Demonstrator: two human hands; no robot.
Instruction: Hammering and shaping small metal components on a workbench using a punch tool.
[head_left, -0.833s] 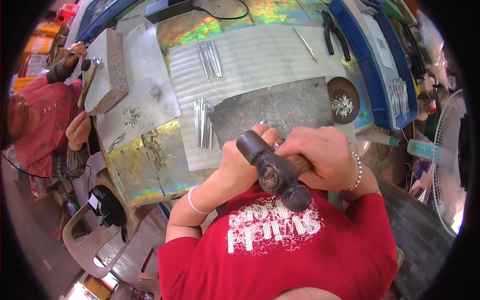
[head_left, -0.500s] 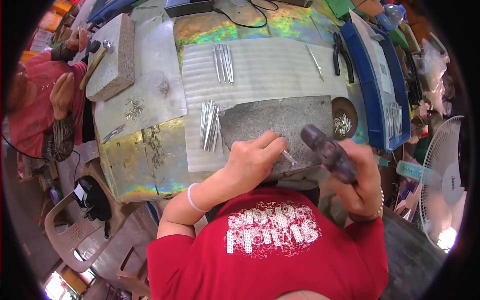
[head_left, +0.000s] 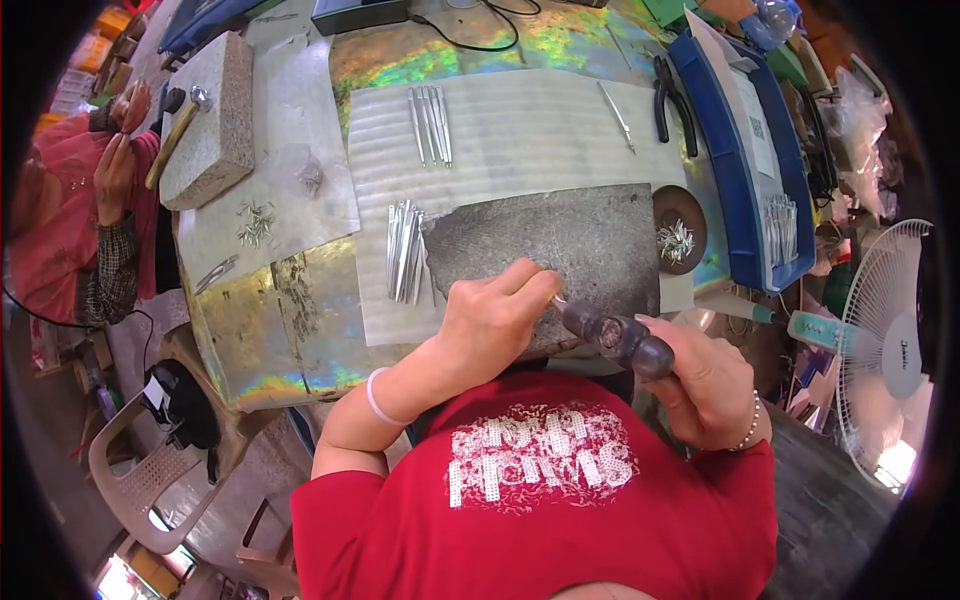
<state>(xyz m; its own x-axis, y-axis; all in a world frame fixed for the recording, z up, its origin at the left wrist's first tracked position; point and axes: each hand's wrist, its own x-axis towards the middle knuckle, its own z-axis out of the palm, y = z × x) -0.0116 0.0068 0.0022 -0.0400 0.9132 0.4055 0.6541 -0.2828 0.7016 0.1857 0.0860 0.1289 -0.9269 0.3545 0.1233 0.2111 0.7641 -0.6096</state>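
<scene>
Looking at the shiny thin metal strips piled just left of the flat grey stone slab, we think many are done and one is being hit now. Our left hand pinches a small metal piece on the slab's near edge. Our right hand is wrapped tight round the dark hammer, head near that piece.

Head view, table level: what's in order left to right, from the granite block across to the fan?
Granite block → bundle of metal strips → left hand pressing on the dark stone slab → hammer head held in the right hand → blue tray → white fan.
</scene>
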